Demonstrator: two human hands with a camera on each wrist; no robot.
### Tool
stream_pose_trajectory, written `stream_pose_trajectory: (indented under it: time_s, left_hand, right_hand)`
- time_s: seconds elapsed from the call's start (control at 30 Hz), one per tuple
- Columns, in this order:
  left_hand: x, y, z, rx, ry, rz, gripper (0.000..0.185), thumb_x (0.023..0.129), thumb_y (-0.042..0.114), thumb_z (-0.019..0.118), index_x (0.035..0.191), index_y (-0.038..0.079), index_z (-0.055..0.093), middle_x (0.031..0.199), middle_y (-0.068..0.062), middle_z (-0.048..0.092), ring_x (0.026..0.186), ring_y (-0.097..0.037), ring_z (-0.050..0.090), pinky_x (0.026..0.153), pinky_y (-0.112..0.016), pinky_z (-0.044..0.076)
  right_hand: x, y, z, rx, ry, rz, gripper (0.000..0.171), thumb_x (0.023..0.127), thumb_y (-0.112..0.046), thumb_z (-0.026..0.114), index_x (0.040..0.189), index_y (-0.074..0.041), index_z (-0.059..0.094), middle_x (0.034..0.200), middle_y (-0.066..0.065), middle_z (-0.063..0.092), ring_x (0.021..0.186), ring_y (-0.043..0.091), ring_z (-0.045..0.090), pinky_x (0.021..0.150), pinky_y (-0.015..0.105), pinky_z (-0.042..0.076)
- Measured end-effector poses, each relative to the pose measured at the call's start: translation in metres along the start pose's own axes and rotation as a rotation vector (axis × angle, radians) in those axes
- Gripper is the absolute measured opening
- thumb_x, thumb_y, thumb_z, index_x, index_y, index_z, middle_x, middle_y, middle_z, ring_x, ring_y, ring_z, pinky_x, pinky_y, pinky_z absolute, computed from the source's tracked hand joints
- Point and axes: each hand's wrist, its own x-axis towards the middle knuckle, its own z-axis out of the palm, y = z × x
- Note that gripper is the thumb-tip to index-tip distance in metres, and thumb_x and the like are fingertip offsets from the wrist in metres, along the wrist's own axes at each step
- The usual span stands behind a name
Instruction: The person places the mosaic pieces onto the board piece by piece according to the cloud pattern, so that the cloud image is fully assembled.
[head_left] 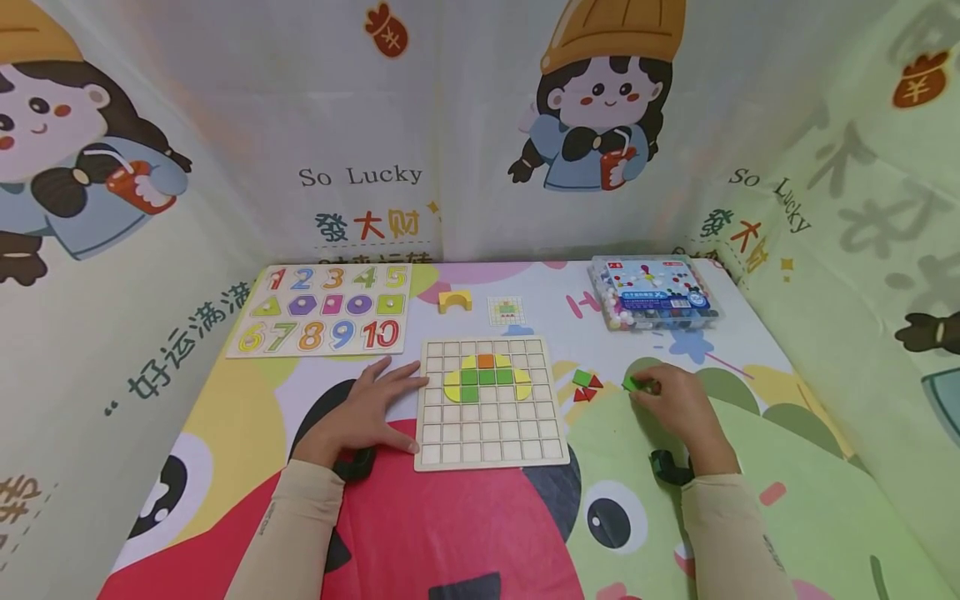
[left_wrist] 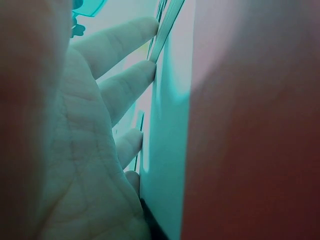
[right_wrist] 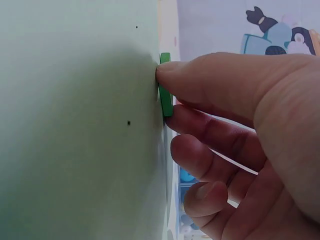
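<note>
A wooden grid board (head_left: 491,433) lies in the middle of the table and carries a small figure of yellow, green and orange tiles (head_left: 486,377). My left hand (head_left: 390,404) lies flat on the table beside the board's left edge. Its straight fingers (left_wrist: 127,82) touch that edge (left_wrist: 161,37). To the right of the board, my right hand (head_left: 647,390) pinches a small green tile (head_left: 633,383) that lies against the table cover. In the right wrist view the thumb and a finger of my right hand (right_wrist: 175,95) hold the green tile (right_wrist: 165,106) by its edges.
Loose green and red tiles (head_left: 586,385) lie between the board and my right hand. Behind the board lie a small pattern card (head_left: 506,310) and a yellow arch block (head_left: 454,300). A number puzzle (head_left: 322,310) is at the back left, a clear plastic box (head_left: 654,293) at the back right. Printed cloth walls enclose the table.
</note>
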Motion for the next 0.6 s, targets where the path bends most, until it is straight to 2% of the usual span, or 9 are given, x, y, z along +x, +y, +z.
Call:
stream_pose_trajectory:
  time_s: [0.23,0.47,0.6]
  left_hand:
    - [0.000,0.001,-0.001,-0.002,-0.005,-0.004,0.106,0.066,0.052,0.096,0.159,0.031,0.049,0.175,0.002,0.030,0.164,-0.038,0.006,0.111,-0.065,0.050]
    - [-0.001,0.001,-0.001,0.003,0.000,-0.006,0.107,0.065,0.053,0.096,0.159,0.031,0.049,0.175,0.001,0.030,0.163,-0.038,0.006,0.110,-0.065,0.051]
    - [0.000,0.001,-0.001,0.009,0.000,0.003,0.107,0.066,0.054,0.095,0.159,0.032,0.049,0.174,0.002,0.030,0.164,-0.037,0.006,0.111,-0.065,0.050]
  right_hand:
    - [0.001,0.001,0.000,-0.015,-0.008,-0.023,0.023,0.090,-0.007,0.080,0.111,0.002,0.079,0.100,0.018,0.075,0.084,0.027,0.066,0.073,0.041,0.054]
    - [0.001,-0.005,-0.002,0.016,-0.027,-0.089,0.028,0.096,-0.008,0.074,0.122,0.002,0.075,0.121,0.024,0.071,0.095,0.033,0.071,0.084,0.055,0.059]
    - [0.000,-0.010,0.000,0.041,0.026,-0.169,0.028,0.094,-0.006,0.075,0.121,0.000,0.076,0.116,0.018,0.072,0.092,0.030,0.071,0.081,0.049,0.059]
